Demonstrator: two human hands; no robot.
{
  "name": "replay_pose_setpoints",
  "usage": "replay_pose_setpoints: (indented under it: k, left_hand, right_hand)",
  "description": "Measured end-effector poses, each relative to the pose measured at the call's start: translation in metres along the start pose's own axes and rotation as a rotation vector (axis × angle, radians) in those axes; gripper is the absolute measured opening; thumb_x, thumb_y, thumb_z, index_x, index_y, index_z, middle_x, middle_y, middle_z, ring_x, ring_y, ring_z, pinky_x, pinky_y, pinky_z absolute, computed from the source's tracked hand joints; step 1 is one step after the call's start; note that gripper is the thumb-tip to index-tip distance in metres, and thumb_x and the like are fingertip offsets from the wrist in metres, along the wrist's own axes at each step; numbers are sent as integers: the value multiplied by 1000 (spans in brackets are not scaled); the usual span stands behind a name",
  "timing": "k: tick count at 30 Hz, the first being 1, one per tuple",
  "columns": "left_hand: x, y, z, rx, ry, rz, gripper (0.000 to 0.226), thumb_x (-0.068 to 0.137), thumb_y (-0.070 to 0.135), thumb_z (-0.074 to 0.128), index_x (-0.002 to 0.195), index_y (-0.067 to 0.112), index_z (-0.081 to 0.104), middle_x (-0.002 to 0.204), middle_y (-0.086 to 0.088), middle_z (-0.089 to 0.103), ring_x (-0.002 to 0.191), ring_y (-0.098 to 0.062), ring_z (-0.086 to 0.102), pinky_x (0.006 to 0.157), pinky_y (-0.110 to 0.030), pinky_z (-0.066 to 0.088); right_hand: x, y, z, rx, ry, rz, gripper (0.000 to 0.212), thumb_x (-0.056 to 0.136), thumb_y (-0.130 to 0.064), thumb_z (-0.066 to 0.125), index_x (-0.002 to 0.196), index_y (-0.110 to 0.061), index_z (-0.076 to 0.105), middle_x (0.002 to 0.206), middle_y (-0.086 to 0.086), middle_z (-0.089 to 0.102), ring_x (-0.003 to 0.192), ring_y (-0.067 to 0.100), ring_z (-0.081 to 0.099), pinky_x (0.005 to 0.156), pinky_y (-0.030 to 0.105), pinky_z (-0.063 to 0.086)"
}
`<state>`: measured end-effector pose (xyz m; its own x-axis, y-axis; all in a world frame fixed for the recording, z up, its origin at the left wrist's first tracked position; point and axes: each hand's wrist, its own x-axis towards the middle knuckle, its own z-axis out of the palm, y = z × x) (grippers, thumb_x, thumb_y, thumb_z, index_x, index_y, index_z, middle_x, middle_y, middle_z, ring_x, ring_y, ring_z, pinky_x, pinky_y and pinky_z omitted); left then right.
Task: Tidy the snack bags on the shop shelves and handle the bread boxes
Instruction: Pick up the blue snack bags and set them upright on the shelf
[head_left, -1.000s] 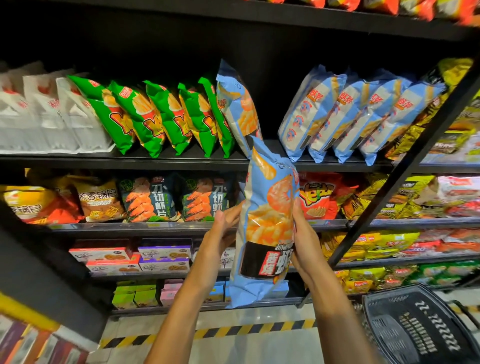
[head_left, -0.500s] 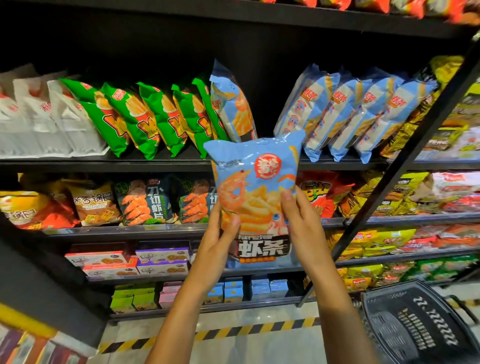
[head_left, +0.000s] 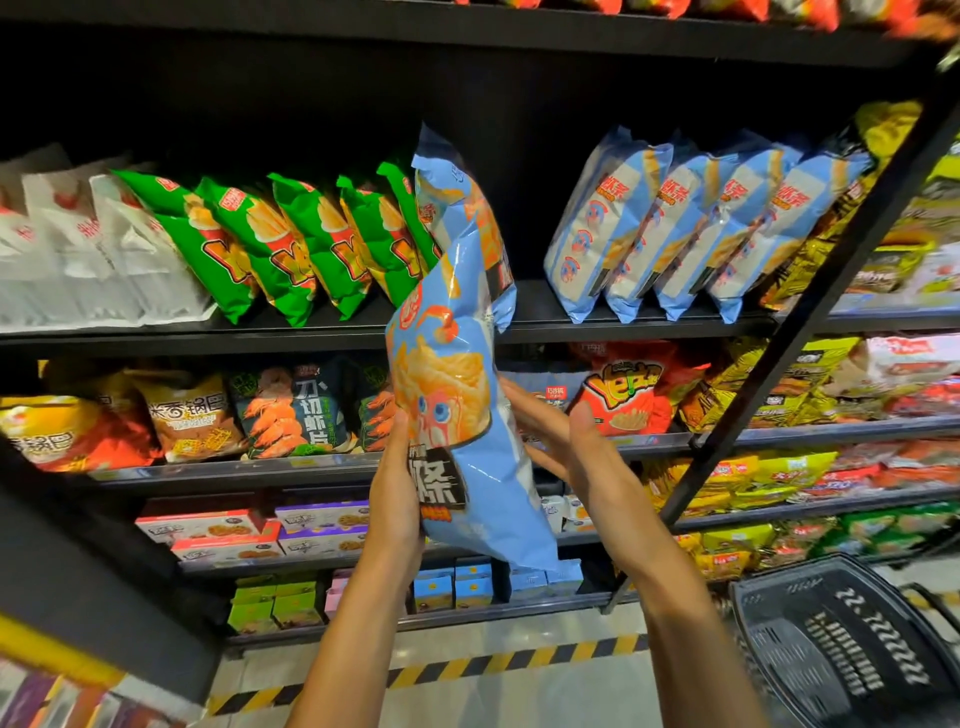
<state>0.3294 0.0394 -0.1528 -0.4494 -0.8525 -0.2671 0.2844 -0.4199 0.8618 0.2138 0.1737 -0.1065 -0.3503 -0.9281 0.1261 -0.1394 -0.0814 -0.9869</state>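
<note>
I hold a light-blue shrimp-stick snack bag upright in front of the shelves, tilted with its top toward the second shelf. My left hand grips its lower left edge. My right hand is behind its right side with the fingers spread straight against the back. Another blue bag of the same kind stands on the shelf just behind the held bag's top. A row of several matching blue bags leans to the right of a dark gap on that shelf.
Green chip bags and white bags fill the shelf's left part. Lower shelves carry orange and yellow snack bags and small boxes. A black shopping basket sits at the lower right. A black slanted post crosses the right side.
The held bag has turned from facing me flat to edge-on and risen toward the second shelf. My right hand has slipped from its front edge to its back.
</note>
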Motion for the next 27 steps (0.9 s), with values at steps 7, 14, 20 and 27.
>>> replay_pose_setpoints:
  k: [7,14,20,27]
  left_hand:
    - [-5,4,-2,202,-35,250,57,94,66,49,146,41,48,140,21,58,129,-1,57,107,-31,46]
    - [-11,21,-13,194,-422,308,97,76,84,62,157,38,34,151,8,55,137,-13,55,107,-42,47]
    - [-11,39,-3,384,-544,294,101,62,74,83,147,35,42,142,23,60,131,1,56,98,-21,54]
    - [-35,36,-13,437,-511,339,50,104,30,57,147,52,46,154,36,39,147,7,31,123,-55,28]
  right_hand:
    - [2,4,-3,-65,-71,61,57,95,-60,54,150,-54,38,145,-39,49,138,-11,45,112,21,40]
    - [3,6,-16,-84,208,67,72,91,-61,54,157,-44,34,159,-27,40,147,-4,34,123,30,30]
    - [3,3,-22,-32,243,173,50,97,-64,40,146,-57,35,140,-47,34,120,-31,35,115,25,19]
    - [-1,-8,-26,6,159,133,56,93,-76,50,145,-71,30,156,-40,33,149,2,34,122,54,32]
